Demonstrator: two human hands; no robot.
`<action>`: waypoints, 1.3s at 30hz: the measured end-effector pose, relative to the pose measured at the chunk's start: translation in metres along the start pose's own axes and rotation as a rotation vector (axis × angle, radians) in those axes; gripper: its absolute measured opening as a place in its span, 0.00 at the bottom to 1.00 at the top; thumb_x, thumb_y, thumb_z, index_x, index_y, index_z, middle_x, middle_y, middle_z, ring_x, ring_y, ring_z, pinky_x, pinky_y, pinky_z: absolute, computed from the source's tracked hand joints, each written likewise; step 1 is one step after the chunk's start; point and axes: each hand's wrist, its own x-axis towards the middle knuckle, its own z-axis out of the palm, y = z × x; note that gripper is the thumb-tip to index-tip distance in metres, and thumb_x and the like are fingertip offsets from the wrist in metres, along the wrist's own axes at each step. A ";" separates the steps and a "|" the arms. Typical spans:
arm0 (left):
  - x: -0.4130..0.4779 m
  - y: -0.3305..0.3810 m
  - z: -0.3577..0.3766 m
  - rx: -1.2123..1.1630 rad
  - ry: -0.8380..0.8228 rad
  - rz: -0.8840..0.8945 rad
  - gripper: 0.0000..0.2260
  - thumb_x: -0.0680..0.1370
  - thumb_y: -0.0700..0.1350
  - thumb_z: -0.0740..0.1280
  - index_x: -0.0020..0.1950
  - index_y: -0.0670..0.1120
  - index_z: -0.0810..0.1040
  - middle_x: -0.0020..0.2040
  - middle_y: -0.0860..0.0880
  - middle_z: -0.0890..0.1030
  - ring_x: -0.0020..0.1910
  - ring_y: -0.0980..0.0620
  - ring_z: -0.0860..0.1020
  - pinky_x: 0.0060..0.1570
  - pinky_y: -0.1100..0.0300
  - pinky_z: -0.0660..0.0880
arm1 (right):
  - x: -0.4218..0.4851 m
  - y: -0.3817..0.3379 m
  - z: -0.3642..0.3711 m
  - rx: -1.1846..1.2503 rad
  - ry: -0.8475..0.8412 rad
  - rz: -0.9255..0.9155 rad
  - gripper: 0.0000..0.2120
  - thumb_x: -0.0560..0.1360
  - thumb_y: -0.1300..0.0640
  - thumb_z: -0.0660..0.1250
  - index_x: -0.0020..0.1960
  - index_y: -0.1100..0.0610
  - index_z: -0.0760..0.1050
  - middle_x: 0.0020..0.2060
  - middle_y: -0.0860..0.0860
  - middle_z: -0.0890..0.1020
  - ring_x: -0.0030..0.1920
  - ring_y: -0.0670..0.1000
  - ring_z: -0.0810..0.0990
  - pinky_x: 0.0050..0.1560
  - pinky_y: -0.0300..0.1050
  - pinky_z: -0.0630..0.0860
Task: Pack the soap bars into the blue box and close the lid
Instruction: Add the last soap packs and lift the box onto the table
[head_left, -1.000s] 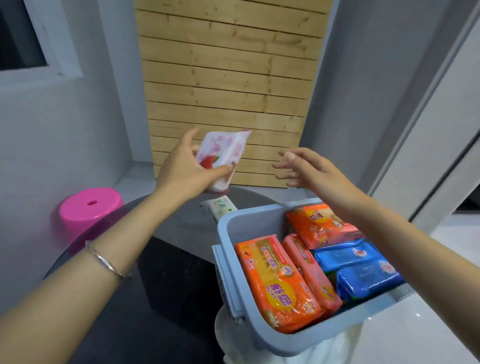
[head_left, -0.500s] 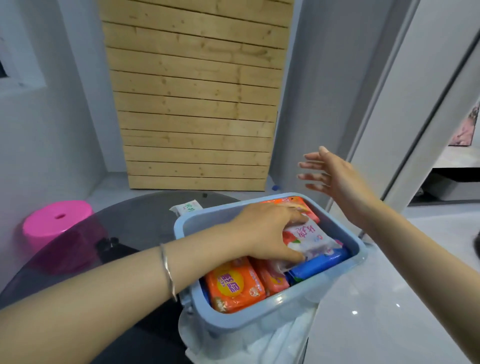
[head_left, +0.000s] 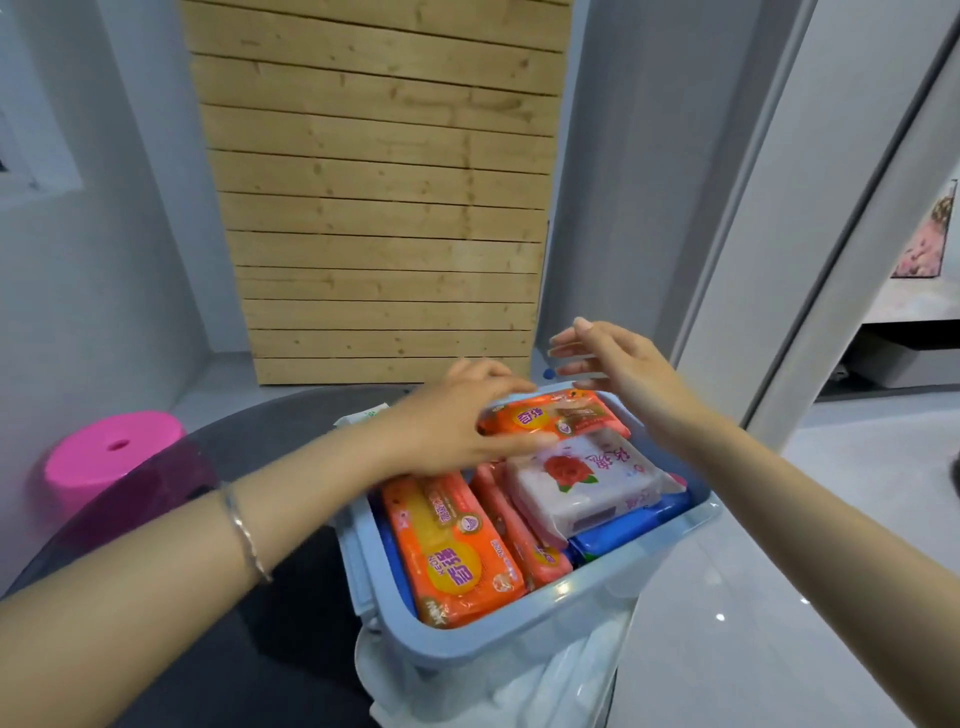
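The pale blue box (head_left: 519, 629) stands open at the edge of a dark round table (head_left: 249, 441). Inside it lie a large orange soap pack (head_left: 452, 551), a narrower orange-pink one beside it, blue packs (head_left: 623, 530) and another orange pack (head_left: 561, 418) at the far end. A white and pink rose-printed soap pack (head_left: 587, 483) lies on top of them. My left hand (head_left: 447, 426) rests over the box's far left with fingers spread, the thumb touching the white pack's edge. My right hand (head_left: 618, 369) hovers open above the far right corner.
One small white and green soap pack (head_left: 363, 415) lies on the table behind the box. A white plastic bag (head_left: 519, 686) hangs below the box. A pink stool (head_left: 109, 457) stands at the left, and a wooden slat panel (head_left: 384, 208) leans on the wall behind.
My left hand carried the white and pink pack from above the table into the box, laid it on the other packs and let go. The right hand stayed open above the box.
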 end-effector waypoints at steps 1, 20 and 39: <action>-0.001 -0.013 -0.008 -0.018 0.045 -0.040 0.33 0.68 0.71 0.60 0.69 0.57 0.68 0.68 0.53 0.70 0.68 0.54 0.64 0.69 0.53 0.63 | 0.001 0.000 0.004 -0.022 -0.017 -0.011 0.17 0.80 0.47 0.55 0.54 0.56 0.78 0.50 0.51 0.83 0.51 0.50 0.81 0.55 0.44 0.76; 0.027 -0.219 0.060 -0.097 -0.125 -0.605 0.51 0.68 0.55 0.74 0.78 0.45 0.43 0.79 0.41 0.48 0.78 0.41 0.46 0.75 0.48 0.48 | 0.030 0.025 0.074 -0.672 -0.370 -0.205 0.15 0.76 0.37 0.55 0.48 0.43 0.75 0.43 0.41 0.81 0.46 0.44 0.78 0.50 0.45 0.74; -0.021 -0.084 -0.056 -0.409 0.225 -0.334 0.45 0.60 0.59 0.77 0.72 0.55 0.60 0.59 0.58 0.74 0.53 0.61 0.77 0.46 0.70 0.72 | 0.043 0.023 0.057 -0.125 0.063 -0.201 0.10 0.79 0.53 0.61 0.48 0.56 0.78 0.42 0.48 0.83 0.45 0.47 0.80 0.51 0.38 0.74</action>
